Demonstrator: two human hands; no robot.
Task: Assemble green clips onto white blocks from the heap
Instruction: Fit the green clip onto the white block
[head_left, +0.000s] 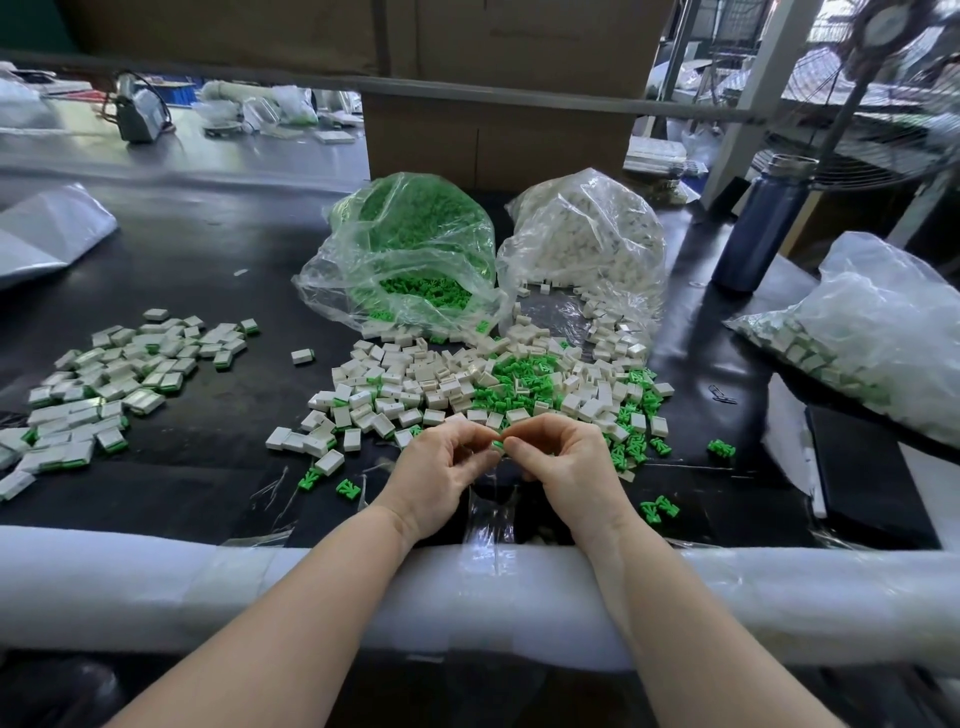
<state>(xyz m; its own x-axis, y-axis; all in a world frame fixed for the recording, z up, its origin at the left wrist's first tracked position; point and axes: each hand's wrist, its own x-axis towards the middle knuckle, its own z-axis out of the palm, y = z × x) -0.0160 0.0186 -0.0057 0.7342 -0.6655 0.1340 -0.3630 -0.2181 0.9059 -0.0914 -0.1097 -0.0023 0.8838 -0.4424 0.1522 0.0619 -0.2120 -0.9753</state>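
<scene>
A mixed heap of white blocks and green clips lies on the black table in front of me. My left hand and my right hand meet just before the heap, fingertips together. Between them shows a small green clip, pinched by my right thumb and fingers. My left fingers curl round something mostly hidden; I cannot tell whether it is a white block. Loose green clips lie to the right of my hands, and a few more clips to the left.
A pile of assembled blocks covers the left of the table. Behind the heap lie an open bag of green clips and a bag of white blocks. A blue bottle and another filled bag are at right. White foam padding lines the near edge.
</scene>
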